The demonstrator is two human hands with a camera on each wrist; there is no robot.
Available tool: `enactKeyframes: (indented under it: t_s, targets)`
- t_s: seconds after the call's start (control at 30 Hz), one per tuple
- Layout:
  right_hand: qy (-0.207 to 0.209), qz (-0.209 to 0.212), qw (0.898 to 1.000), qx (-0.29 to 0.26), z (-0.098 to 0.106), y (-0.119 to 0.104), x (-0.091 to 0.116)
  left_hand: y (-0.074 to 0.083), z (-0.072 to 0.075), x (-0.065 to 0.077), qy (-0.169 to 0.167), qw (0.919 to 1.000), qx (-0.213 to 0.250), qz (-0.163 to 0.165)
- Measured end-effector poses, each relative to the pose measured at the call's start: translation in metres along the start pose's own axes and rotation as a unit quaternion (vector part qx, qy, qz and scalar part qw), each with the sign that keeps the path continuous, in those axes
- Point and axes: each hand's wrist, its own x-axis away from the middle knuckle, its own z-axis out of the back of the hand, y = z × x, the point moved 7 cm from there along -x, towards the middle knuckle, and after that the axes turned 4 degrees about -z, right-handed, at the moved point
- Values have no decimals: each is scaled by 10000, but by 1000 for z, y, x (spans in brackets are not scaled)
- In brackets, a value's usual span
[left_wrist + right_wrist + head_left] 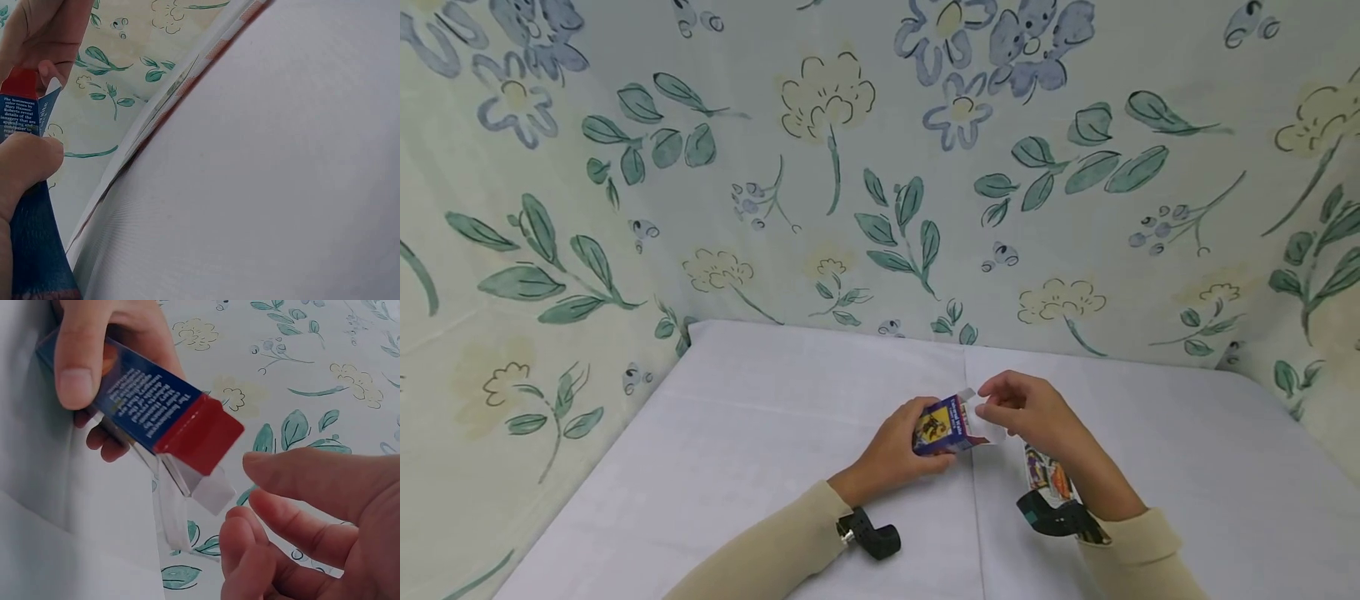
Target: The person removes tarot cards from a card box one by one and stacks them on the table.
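Left hand [887, 452] grips the blue box [936, 427]; right hand [1039, 415] hovers beside it, grip spread.

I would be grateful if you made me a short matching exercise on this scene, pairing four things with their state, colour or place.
Column one:
1. Left hand
2. Backdrop
3. Right hand
4. Box

Column two:
A. Mostly blue, with a red flap open at one end
B. Near the open end, fingers slightly bent, holding nothing
C. Patterned with leaves and flowers
D. Gripping the printed carton

Right pairs: 1-D, 2-C, 3-B, 4-A
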Motion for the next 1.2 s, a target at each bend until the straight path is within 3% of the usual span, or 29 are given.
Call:
enactKeyframes:
  t_s: [0.57, 0.8, 1.2]
  targets:
    - [55, -122, 9992, 375, -13, 2, 5, 3, 1, 2, 50, 9998, 50, -207]
    - [4, -297, 9990, 347, -16, 5, 5, 5, 1, 1, 5, 9999, 9, -151]
    - [-3, -157, 9991, 391, -23, 10, 2, 6, 2, 2, 24, 9997, -14, -223]
